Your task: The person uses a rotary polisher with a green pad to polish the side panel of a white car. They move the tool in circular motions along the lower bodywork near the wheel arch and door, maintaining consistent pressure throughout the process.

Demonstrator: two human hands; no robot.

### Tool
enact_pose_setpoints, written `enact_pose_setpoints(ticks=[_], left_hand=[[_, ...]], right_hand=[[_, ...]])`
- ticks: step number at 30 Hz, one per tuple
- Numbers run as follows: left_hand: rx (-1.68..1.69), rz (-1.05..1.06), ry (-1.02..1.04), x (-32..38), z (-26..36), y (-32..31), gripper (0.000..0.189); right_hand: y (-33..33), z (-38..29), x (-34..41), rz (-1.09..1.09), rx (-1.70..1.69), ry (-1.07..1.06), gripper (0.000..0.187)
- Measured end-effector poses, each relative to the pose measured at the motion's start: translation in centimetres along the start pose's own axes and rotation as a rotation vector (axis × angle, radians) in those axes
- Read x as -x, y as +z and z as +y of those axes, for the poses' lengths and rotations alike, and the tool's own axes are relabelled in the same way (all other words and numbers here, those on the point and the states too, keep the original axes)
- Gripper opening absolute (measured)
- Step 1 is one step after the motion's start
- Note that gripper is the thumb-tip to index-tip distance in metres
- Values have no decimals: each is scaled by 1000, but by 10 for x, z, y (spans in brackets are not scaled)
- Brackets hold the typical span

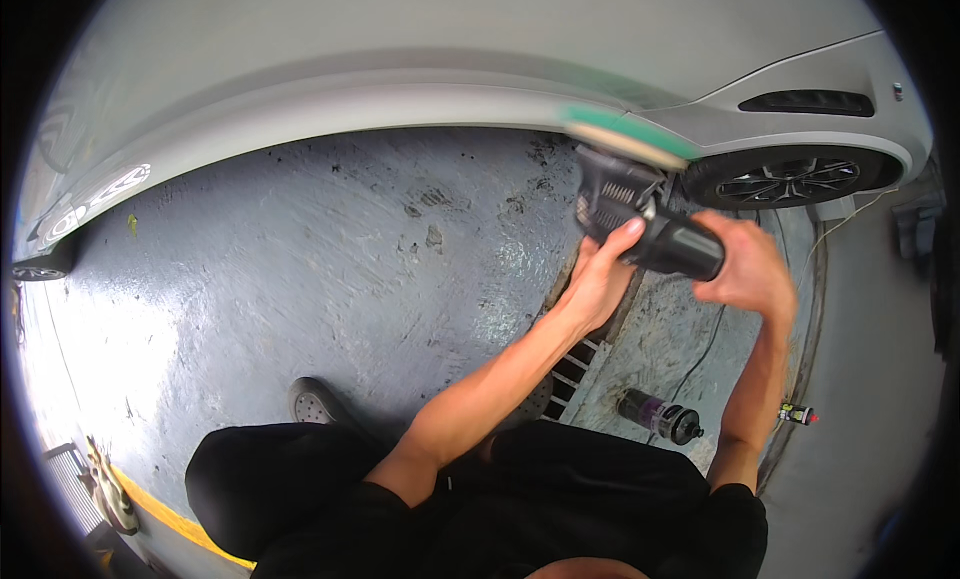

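Note:
A black car polisher (649,219) is between my two hands, its green foam pad (637,132) blurred. The pad lies against the lower side of a light grey car (360,102), beside the front fender's panel seam. My left hand (600,279) supports the polisher from below near its head, thumb up on the body. My right hand (750,264) is wrapped around the polisher's rear end. Just beyond the pad is a car wheel (787,180) with a black tyre and dark spokes.
On the grey painted floor (337,264), a metal drain grate (576,372) runs below my left forearm. A dark bottle (658,416) and a smaller red-tipped bottle (798,414) stand at right. A dark cable (705,350) crosses the floor. A patterned cloth (111,493) is at far left.

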State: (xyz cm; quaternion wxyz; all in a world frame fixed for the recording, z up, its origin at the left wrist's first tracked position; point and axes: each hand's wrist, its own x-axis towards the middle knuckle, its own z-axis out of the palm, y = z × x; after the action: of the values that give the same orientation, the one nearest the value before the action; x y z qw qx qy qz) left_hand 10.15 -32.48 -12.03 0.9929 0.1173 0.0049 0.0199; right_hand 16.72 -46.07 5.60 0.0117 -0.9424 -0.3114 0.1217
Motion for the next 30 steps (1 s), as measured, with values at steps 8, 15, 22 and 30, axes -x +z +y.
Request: enact_pose_setpoints(ticks=[8, 15, 22, 30], left_hand=[[178, -66, -93, -39, -3, 13, 59], [235, -78, -98, -36, 5, 25, 58], [305, -68, -93, -27, 27, 32, 76], [210, -64, -61, -16, 52, 8, 72]], right_hand=[[-44, -27, -8, -3, 256, 141, 58], [-66, -45, -15, -35, 353, 160, 62], [-96, -99, -36, -143, 378, 236, 72], [-72, -117, -35, -61, 307, 157, 75]])
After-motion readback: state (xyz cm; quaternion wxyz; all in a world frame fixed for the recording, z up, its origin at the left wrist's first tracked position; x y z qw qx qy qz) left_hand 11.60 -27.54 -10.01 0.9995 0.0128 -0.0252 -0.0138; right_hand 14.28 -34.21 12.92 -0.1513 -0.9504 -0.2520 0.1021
